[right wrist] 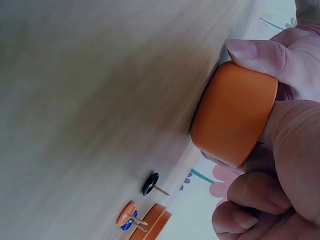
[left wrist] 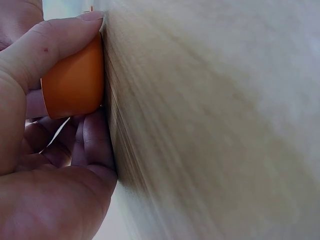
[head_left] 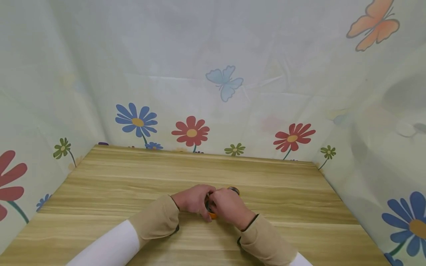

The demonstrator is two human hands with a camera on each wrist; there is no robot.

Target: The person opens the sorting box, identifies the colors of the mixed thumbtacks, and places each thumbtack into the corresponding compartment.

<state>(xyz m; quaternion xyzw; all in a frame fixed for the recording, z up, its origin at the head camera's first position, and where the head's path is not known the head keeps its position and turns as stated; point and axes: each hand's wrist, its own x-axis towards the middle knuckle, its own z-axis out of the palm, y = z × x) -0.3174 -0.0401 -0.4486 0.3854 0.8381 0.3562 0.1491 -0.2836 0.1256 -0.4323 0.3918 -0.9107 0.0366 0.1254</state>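
An orange round-walled container [right wrist: 235, 112] sits on the wooden tabletop. My left hand [head_left: 196, 199] grips its sides, thumb [left wrist: 65, 37] on one wall and fingers curled around the other. Over its open top, my right hand [head_left: 229, 207] bends down with fingertips inside. What those fingertips touch is hidden, while the other fingers curl outside the rim. In the right wrist view, a black thumbtack [right wrist: 151, 183], an orange thumbtack [right wrist: 126, 212] and a blue thumbtack [right wrist: 131, 221] lie on the table with their points up.
A second orange piece [right wrist: 157, 222] lies beyond the thumbtacks. A dark round-topped thing [head_left: 234, 190] shows just past my right hand in the head view. The wooden table [head_left: 133, 177] ends against flower-printed cloth walls [head_left: 213, 111] at the back and sides.
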